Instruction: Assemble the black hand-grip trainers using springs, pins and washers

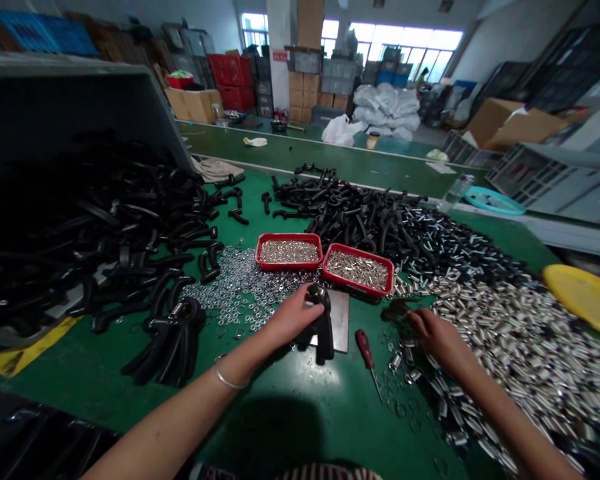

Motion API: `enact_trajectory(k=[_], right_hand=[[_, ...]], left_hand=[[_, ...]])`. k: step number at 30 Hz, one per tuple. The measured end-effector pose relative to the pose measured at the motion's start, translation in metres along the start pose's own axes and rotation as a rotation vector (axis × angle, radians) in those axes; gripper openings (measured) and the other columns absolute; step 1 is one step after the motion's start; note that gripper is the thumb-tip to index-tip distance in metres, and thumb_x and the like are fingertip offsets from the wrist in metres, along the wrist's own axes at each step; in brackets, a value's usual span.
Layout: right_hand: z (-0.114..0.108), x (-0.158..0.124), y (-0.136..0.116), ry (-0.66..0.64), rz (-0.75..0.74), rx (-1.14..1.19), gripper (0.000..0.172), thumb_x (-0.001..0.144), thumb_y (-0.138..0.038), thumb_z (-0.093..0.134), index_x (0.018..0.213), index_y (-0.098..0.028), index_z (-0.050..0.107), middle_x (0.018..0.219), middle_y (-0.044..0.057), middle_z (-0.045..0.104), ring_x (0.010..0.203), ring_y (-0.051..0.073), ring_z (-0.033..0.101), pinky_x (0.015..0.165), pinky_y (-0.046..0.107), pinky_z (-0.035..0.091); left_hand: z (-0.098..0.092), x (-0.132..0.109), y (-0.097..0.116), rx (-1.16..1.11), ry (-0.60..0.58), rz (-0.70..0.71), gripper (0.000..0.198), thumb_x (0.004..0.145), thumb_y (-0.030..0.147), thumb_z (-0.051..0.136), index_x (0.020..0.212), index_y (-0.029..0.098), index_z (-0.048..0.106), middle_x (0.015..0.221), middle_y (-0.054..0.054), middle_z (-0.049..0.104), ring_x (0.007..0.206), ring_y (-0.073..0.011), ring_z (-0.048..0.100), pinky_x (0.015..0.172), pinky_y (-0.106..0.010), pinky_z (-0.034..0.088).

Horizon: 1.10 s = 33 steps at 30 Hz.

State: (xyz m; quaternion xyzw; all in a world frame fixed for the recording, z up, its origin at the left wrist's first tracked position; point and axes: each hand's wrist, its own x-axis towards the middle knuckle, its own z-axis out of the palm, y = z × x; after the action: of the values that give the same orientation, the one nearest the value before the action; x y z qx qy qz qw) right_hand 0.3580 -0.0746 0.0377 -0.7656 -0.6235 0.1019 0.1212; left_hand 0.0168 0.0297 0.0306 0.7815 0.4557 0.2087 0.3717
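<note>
My left hand (297,317) is wrapped round a black curved plastic handle (323,333), held upright over a flat metal plate (340,320). To the right, my right hand (437,337) has its fingers pinched beside a dark blurred object (399,309); what they hold I cannot make out. Between the hands lies a red-handled screwdriver (365,350) pointing toward me. Thin wire rings (395,403) and a few springs (395,362) are scattered below my right hand. Two red trays stand just beyond: the left tray (289,268) holds tiny metal parts, the right tray (359,287) small pins.
Loose nuts (245,287) spread left of the plate. Black handles (170,340) are heaped at the left, spilling from a tipped grey bin (165,100). More black parts (350,207) lie behind the trays. Metal sleeves (525,340) cover the right side, near a yellow lid (583,300).
</note>
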Motion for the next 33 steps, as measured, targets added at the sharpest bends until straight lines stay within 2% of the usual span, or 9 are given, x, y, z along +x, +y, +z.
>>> enact_trajectory(k=[3, 4, 8, 11, 14, 18, 22, 27, 33], right_hand=[[-0.002, -0.008, -0.008, 0.186, -0.143, -0.212, 0.03, 0.097, -0.037, 0.041, 0.092, -0.019, 0.063, 0.092, 0.017, 0.068, 0.086, 0.031, 0.063, 0.077, 0.043, 0.046], [0.002, -0.012, -0.02, 0.162, -0.179, -0.21, 0.029, 0.098, -0.037, 0.04, 0.092, -0.019, 0.063, 0.093, 0.016, 0.068, 0.087, 0.03, 0.063, 0.079, 0.041, 0.046], [0.034, -0.029, -0.079, -0.123, -0.188, -0.182, 0.027, 0.099, -0.041, 0.046, 0.085, -0.021, 0.058, 0.087, 0.011, 0.068, 0.082, 0.027, 0.066, 0.066, 0.034, 0.046], [0.05, -0.032, -0.093, -0.18, -0.12, -0.224, 0.021, 0.095, -0.039, 0.052, 0.087, -0.021, 0.053, 0.089, 0.013, 0.068, 0.08, 0.03, 0.068, 0.058, 0.033, 0.043], [0.037, -0.018, -0.085, -0.141, -0.073, 0.011, 0.019, 0.094, -0.04, 0.051, 0.093, -0.022, 0.049, 0.08, 0.009, 0.068, 0.069, 0.026, 0.067, 0.057, 0.033, 0.045], [0.015, 0.01, -0.1, -0.054, -0.122, 0.635, 0.027, 0.09, -0.046, 0.057, 0.102, -0.023, 0.048, 0.085, 0.005, 0.068, 0.072, 0.023, 0.068, 0.068, 0.035, 0.054], [0.04, 0.03, -0.145, 0.012, -0.093, 1.119, 0.028, 0.094, -0.05, 0.053, 0.101, -0.026, 0.041, 0.095, 0.005, 0.071, 0.068, 0.019, 0.07, 0.065, 0.035, 0.06], [0.087, 0.039, -0.168, 0.017, -0.071, 1.184, 0.03, 0.096, -0.052, 0.05, 0.101, -0.027, 0.035, 0.091, 0.005, 0.072, 0.066, 0.019, 0.072, 0.061, 0.033, 0.061], [0.096, 0.041, -0.165, 0.043, -0.056, 1.22, 0.032, 0.096, -0.053, 0.049, 0.105, -0.026, 0.036, 0.094, 0.007, 0.074, 0.066, 0.018, 0.072, 0.058, 0.03, 0.059]], left_hand=[[0.0, 0.002, -0.016, 0.132, 0.07, -0.024, 0.057, 0.083, 0.026, 0.064, 0.137, 0.015, 0.05, 0.128, -0.014, 0.058, 0.12, -0.0295, 0.054, 0.106, -0.044, 0.042], [0.002, 0.0, -0.02, 0.191, 0.079, -0.015, 0.052, 0.083, 0.023, 0.064, 0.133, 0.015, 0.053, 0.126, -0.015, 0.058, 0.122, -0.0302, 0.051, 0.108, -0.046, 0.04], [0.012, -0.014, -0.029, 0.259, 0.095, 0.039, 0.039, 0.088, 0.027, 0.062, 0.125, 0.016, 0.058, 0.126, -0.013, 0.056, 0.121, -0.0289, 0.049, 0.108, -0.046, 0.038], [0.013, -0.02, -0.027, 0.267, 0.076, 0.047, 0.044, 0.086, 0.035, 0.067, 0.126, 0.019, 0.058, 0.126, -0.012, 0.055, 0.121, -0.0297, 0.047, 0.105, -0.047, 0.038], [0.011, -0.021, -0.026, 0.258, 0.052, 0.026, 0.042, 0.084, 0.038, 0.069, 0.121, 0.019, 0.06, 0.118, -0.01, 0.056, 0.116, -0.0291, 0.048, 0.103, -0.045, 0.039], [0.01, -0.019, -0.03, 0.243, 0.059, 0.033, 0.041, 0.083, 0.037, 0.071, 0.119, 0.021, 0.06, 0.116, -0.009, 0.056, 0.114, -0.0281, 0.047, 0.102, -0.044, 0.038], [0.011, -0.018, -0.033, 0.241, 0.065, 0.036, 0.041, 0.082, 0.039, 0.072, 0.117, 0.022, 0.06, 0.115, -0.007, 0.056, 0.113, -0.0279, 0.048, 0.101, -0.043, 0.039], [0.009, -0.02, -0.032, 0.224, 0.076, 0.029, 0.041, 0.082, 0.041, 0.073, 0.116, 0.023, 0.059, 0.116, -0.007, 0.057, 0.114, -0.0283, 0.047, 0.101, -0.043, 0.038], [0.01, -0.02, -0.031, 0.226, 0.069, -0.004, 0.044, 0.083, 0.04, 0.072, 0.12, 0.022, 0.056, 0.12, -0.008, 0.056, 0.116, -0.029, 0.047, 0.102, -0.044, 0.037]])
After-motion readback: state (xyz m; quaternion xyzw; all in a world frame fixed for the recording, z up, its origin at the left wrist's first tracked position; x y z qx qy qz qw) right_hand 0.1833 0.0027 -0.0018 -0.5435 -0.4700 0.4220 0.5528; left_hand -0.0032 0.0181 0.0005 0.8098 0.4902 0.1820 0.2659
